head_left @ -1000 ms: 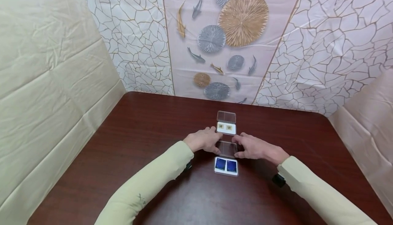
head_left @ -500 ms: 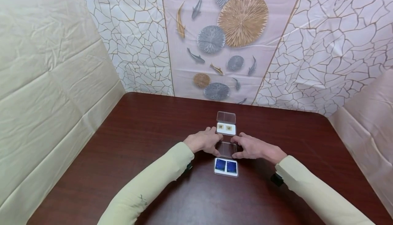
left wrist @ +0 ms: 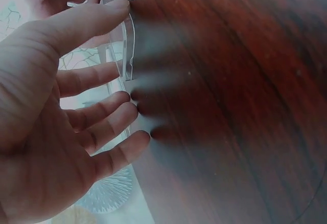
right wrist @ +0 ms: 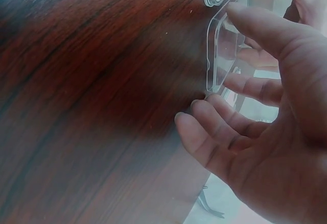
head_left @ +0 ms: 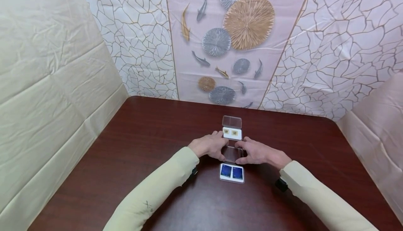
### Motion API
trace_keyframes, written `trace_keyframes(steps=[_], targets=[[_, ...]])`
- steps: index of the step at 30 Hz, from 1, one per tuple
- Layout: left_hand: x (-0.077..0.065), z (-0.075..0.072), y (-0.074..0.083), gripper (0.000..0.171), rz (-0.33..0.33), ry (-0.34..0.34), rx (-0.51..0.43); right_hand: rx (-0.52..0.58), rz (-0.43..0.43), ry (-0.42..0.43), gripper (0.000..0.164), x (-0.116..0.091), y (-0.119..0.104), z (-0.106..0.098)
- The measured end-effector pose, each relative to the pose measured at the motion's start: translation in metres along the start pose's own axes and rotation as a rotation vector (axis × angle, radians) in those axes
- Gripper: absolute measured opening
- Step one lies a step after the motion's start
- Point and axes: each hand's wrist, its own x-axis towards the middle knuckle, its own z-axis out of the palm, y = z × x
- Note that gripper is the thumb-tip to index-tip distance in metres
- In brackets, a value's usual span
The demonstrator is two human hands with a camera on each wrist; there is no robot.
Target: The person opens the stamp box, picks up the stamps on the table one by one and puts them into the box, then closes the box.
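Note:
A clear plastic lid lies between my two hands, just behind a small case whose white insert bears two dark blue rectangles. My left hand holds the lid's left side, thumb at the near edge and index finger at the far one. From the right, my right hand spans the lid the same way with thumb and index finger. The other fingers of both hands reach down by the tabletop, holding nothing. Whether lid and case are joined, I cannot tell.
Behind the hands stands a second open case with two small gold pieces on white, its transparent lid tilted back. Everything sits on a dark reddish wooden table. Patterned cloth hangs beyond the far edge.
My right hand has shifted slightly left, onto the lid's right side. The left hand stays nearly in place. The whole scene sits slightly lower in the head view.

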Motion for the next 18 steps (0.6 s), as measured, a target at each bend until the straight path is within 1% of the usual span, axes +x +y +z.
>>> trace_keyframes(steps=[5, 12, 18], targets=[[0.003, 0.001, -0.002, 0.04, 0.01, -0.001, -0.008, 0.009, 0.007, -0.001, 0.062, 0.002, 0.001, 0.0], [0.005, 0.001, -0.007, 0.041, 0.021, -0.028, -0.083, 0.037, 0.0, -0.009, 0.066, 0.002, 0.002, 0.0], [0.006, 0.001, -0.011, 0.041, 0.058, -0.007, -0.116, 0.044, -0.023, 0.014, 0.064, 0.002, 0.004, 0.0]])
